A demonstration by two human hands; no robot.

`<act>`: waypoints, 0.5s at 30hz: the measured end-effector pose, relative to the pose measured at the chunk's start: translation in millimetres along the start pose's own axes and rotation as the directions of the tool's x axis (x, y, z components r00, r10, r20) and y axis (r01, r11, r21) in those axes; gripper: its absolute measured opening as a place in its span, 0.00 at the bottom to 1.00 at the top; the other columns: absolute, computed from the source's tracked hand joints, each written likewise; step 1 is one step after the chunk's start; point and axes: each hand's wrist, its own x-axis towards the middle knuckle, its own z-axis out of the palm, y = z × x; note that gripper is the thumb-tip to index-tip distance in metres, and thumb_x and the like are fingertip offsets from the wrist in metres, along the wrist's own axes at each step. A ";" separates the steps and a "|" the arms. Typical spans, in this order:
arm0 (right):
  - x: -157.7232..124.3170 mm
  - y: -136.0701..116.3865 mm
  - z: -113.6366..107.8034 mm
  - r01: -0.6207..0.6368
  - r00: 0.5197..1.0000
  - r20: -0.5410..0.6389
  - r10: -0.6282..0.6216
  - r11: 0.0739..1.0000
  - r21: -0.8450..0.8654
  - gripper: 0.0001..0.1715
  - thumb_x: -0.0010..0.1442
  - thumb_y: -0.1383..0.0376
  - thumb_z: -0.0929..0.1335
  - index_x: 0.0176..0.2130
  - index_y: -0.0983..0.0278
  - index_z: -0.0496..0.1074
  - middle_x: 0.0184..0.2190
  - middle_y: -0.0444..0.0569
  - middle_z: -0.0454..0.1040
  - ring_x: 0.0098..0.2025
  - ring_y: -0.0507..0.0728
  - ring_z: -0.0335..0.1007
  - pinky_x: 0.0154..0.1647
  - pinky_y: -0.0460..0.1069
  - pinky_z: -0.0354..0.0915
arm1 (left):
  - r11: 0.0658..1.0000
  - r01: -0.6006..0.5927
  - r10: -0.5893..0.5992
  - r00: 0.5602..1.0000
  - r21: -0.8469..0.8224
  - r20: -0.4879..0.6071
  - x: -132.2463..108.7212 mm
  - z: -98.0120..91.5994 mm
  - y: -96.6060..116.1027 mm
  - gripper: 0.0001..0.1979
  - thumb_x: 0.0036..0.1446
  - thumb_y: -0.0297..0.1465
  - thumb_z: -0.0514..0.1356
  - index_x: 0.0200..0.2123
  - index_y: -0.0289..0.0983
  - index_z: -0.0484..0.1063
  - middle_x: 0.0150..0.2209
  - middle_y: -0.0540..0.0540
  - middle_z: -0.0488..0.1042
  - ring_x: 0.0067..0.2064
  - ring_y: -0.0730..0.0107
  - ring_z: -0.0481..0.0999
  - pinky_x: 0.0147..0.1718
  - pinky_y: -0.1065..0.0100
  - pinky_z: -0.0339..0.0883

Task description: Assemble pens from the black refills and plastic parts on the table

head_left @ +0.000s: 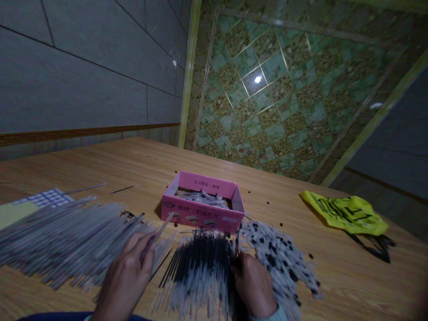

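Observation:
My left hand (129, 267) is closed around a clear, thin pen barrel (165, 224), which tilts up toward the pink box (200, 218). On the right, my right hand (254, 283) pinches at the edge of a heap of thin pen refills (203, 254), dark at the far end and pale at the near end. A thin dark refill (237, 240) seems to stand up from its fingers, though they partly hide it. Whitish sticks lie inside the box. A broad pile of clear barrels (67, 240) spreads beside my left hand.
Small clear and black pieces (277, 249) are heaped right of my right hand. A yellow bag (347, 211) with black print and straps lies at the right of the wooden table (133, 156). A checked cloth (50, 196) is at the left. Tiled wall behind.

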 end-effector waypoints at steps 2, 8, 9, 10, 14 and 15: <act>-0.9 0.9 3.0 -0.009 1.000 0.014 0.009 1.000 -0.018 0.09 0.53 0.71 0.63 0.32 0.65 0.72 0.29 0.55 0.77 0.34 0.64 0.74 0.29 0.50 0.59 | 0.939 0.111 -0.088 0.992 -0.324 0.086 -1.8 7.2 6.5 0.13 0.54 0.37 0.54 0.39 0.38 0.70 0.42 0.44 0.73 0.45 0.60 0.72 0.43 0.66 0.64; 0.4 3.6 6.1 -0.001 1.000 -0.001 0.001 0.998 0.062 0.08 0.52 0.70 0.62 0.30 0.66 0.70 0.29 0.57 0.75 0.34 0.64 0.72 0.31 0.51 0.57 | 0.399 0.575 -0.171 0.812 -0.714 0.558 -20.0 22.5 31.2 0.12 0.49 0.39 0.61 0.33 0.36 0.69 0.25 0.50 0.73 0.25 0.73 0.70 0.25 0.71 0.63; 0.9 2.7 2.7 -0.014 1.000 -0.005 0.014 0.990 0.140 0.08 0.52 0.69 0.61 0.29 0.66 0.69 0.27 0.56 0.74 0.33 0.63 0.71 0.30 0.50 0.56 | 0.290 0.627 -0.154 0.776 -0.723 0.612 -22.9 23.3 33.2 0.11 0.49 0.37 0.62 0.33 0.36 0.68 0.26 0.50 0.74 0.26 0.73 0.71 0.26 0.71 0.64; 1.0 1.0 -2.1 -0.021 1.000 0.002 0.022 0.968 0.252 0.07 0.53 0.68 0.61 0.28 0.65 0.68 0.26 0.53 0.73 0.31 0.61 0.70 0.29 0.50 0.56 | 0.199 0.663 -0.138 0.748 -0.722 0.649 -25.1 23.8 34.2 0.10 0.50 0.36 0.62 0.33 0.36 0.68 0.27 0.49 0.74 0.27 0.73 0.72 0.28 0.71 0.65; -6.6 -11.2 -25.6 -0.029 0.961 0.200 -0.190 0.653 0.757 0.07 0.48 0.63 0.62 0.22 0.61 0.57 0.18 0.40 0.57 0.22 0.51 0.56 0.23 0.45 0.50 | -0.040 0.706 -0.142 0.696 -0.707 0.703 -28.1 24.9 31.4 0.08 0.50 0.29 0.62 0.34 0.35 0.68 0.31 0.46 0.77 0.33 0.71 0.76 0.33 0.70 0.67; -10.3 -14.3 -29.4 -0.048 0.927 0.252 -0.279 0.577 0.815 0.08 0.47 0.63 0.63 0.22 0.61 0.56 0.18 0.39 0.54 0.21 0.50 0.52 0.22 0.45 0.48 | -0.080 0.703 -0.160 0.691 -0.707 0.705 -27.8 25.2 30.3 0.08 0.49 0.28 0.63 0.34 0.35 0.68 0.31 0.46 0.78 0.33 0.71 0.76 0.34 0.71 0.67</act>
